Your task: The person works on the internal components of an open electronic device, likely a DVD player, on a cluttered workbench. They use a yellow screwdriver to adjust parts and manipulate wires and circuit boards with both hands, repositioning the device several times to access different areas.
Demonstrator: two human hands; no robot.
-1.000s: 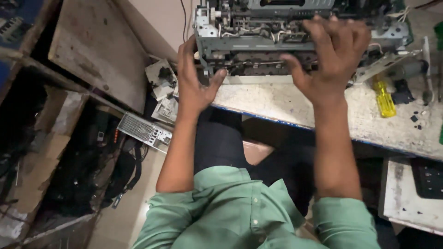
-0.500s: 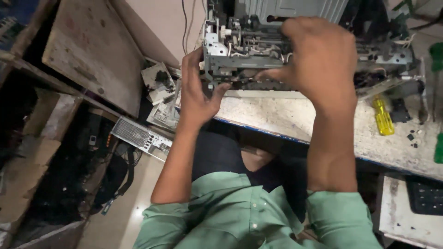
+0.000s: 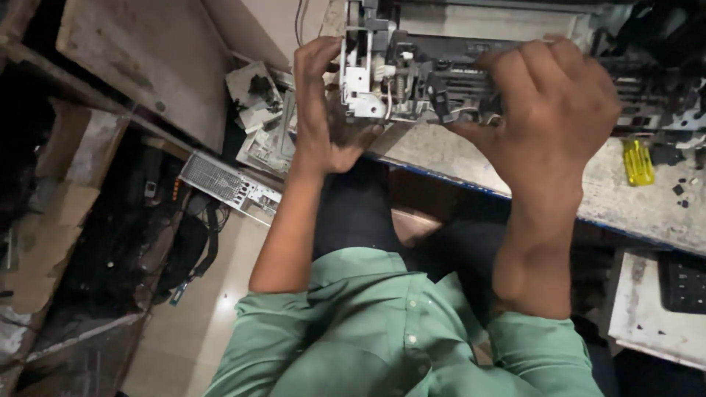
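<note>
So I've got this stripped-down printer (image 3: 471, 81) sitting at the near edge of the counter (image 3: 625, 198), and both my hands are on it. It's a long grey machine with its covers off, and its long axis runs left to right along the counter's front edge, right across in front of me. That's the bit that matters: my two hands sit along that axis, not front and back.

My left hand (image 3: 323, 117) is at the printer's left end, which hangs just past the counter's left corner. Fingers go up the outer side of the white end plate with the gears, thumb hooks in underneath, so that grip is clamped on the end of the frame. My right hand (image 3: 551, 110) is further along, more toward the middle, fingers curled over the top of the near side and closed on the black plastic parts there. The right end of the printer runs off beyond my right hand with nothing holding it, so the weight is lopsided toward that side, I'd say.

The machine looks tipped up a bit toward me, though I can't tell if its back is resting on the counter.

There's a yellow screwdriver (image 3: 638, 162) lying on the counter just right of my right hand, and junk parts on the floor (image 3: 184, 323) to the left.
</note>
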